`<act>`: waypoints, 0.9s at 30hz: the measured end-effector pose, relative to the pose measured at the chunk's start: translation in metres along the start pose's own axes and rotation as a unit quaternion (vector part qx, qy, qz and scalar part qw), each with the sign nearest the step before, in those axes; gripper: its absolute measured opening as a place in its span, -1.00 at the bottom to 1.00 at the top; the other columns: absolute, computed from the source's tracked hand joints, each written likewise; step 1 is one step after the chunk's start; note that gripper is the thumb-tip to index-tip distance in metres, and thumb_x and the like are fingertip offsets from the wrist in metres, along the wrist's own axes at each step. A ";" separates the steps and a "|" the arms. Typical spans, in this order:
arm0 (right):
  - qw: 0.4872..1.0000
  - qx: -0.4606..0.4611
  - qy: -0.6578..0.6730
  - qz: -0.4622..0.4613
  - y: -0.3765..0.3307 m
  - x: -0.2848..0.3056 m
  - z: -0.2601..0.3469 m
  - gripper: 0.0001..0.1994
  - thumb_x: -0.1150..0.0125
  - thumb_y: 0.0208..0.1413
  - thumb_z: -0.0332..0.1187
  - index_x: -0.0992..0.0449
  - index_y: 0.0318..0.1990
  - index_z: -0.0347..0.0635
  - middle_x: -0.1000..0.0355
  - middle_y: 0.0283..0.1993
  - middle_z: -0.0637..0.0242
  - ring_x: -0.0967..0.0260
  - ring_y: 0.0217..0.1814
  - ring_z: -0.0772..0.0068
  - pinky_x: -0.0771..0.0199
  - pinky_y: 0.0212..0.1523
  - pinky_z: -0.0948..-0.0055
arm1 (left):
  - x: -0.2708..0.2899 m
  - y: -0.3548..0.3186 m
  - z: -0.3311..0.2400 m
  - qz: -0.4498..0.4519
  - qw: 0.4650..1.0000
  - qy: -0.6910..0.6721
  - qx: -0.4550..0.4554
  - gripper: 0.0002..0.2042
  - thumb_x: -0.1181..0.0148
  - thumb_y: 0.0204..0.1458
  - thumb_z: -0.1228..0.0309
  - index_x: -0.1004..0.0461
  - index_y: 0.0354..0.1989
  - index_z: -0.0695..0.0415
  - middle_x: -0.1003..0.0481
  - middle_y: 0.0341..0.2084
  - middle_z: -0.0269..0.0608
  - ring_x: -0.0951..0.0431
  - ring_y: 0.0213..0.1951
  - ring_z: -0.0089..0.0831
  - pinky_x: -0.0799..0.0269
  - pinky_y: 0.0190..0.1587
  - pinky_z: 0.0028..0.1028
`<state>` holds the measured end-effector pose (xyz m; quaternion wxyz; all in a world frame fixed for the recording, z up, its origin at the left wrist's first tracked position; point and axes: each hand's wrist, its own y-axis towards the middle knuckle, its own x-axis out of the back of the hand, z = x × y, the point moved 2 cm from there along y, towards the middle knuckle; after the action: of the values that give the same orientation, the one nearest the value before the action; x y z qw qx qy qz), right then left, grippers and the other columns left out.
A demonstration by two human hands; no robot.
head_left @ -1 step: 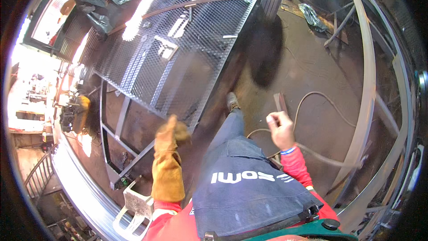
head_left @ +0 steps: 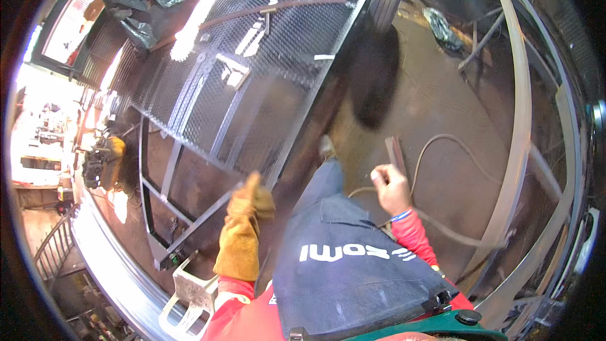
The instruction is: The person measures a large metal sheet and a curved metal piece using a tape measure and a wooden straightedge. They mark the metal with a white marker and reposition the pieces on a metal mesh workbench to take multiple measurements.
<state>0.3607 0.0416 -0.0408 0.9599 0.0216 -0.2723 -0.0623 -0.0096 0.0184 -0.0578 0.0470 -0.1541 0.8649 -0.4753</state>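
Observation:
My left hand (head_left: pixel 252 201) wears a long tan leather work glove. It hangs in the air near the close end of a black steel trailer frame (head_left: pixel 205 220); one finger or the thumb points up, while the rest is blurred, so its grip cannot be told. Bare, with a blue and white band at the wrist, my right hand (head_left: pixel 392 189) hovers in front of me with the fingers curled in. Whatever they may hold is hidden. Just beyond it, a short brown metal bar (head_left: pixel 396 153) shows, apparently on the floor.
Expanded metal mesh (head_left: pixel 271 98) covers the trailer deck, with a tyre (head_left: pixel 386 3) at its right side. A cable (head_left: pixel 442 137) curls over the floor at right, near long metal beams (head_left: pixel 521 88). A white plastic chair (head_left: pixel 189 293) stands by my left arm.
My right hand has shifted slightly left and down, and my left glove slightly right and down. The whole view has moved a little with my head.

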 end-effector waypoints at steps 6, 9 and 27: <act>0.994 -0.048 -0.028 0.090 0.126 -0.032 -0.057 -0.79 -0.19 0.13 -0.29 -0.48 -0.39 -0.27 -0.45 -0.53 0.06 -0.46 -0.49 0.08 -0.42 -0.42 0.29 | -0.034 0.142 0.070 0.106 0.923 0.366 0.052 -0.46 -0.11 0.02 -0.07 -0.47 -0.12 0.23 -0.45 -0.22 0.04 -0.41 -0.16 -0.17 -0.31 -0.12 -0.26; 0.996 0.010 -0.028 0.085 0.217 -0.054 -0.052 -0.83 -0.16 0.13 -0.33 -0.47 -0.37 -0.26 -0.47 -0.42 0.05 -0.46 -0.38 0.02 -0.44 -0.35 0.24 | -0.033 0.166 0.018 0.076 0.900 0.429 -0.001 -0.40 -0.14 -0.01 -0.04 -0.42 0.01 0.28 -0.40 -0.02 0.11 -0.33 0.08 -0.14 -0.22 0.11 -0.27; 0.843 0.264 -0.314 0.348 0.560 -0.368 -0.265 -0.79 -0.08 0.03 -0.34 -0.41 -0.16 -0.12 -0.36 -0.14 0.20 -0.33 -0.01 0.18 -0.39 -0.09 0.16 | -0.265 0.109 -0.114 -0.287 0.855 -0.388 0.190 -0.67 -0.22 -0.02 0.02 -0.38 -0.40 0.03 -0.28 -0.58 -0.30 -0.28 -0.56 -0.39 -0.21 -0.47 -0.35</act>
<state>0.2494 0.6474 -0.4152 0.7398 0.1579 -0.5548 0.3465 0.1914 0.2477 -0.1039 0.2691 -0.5554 0.5868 -0.5242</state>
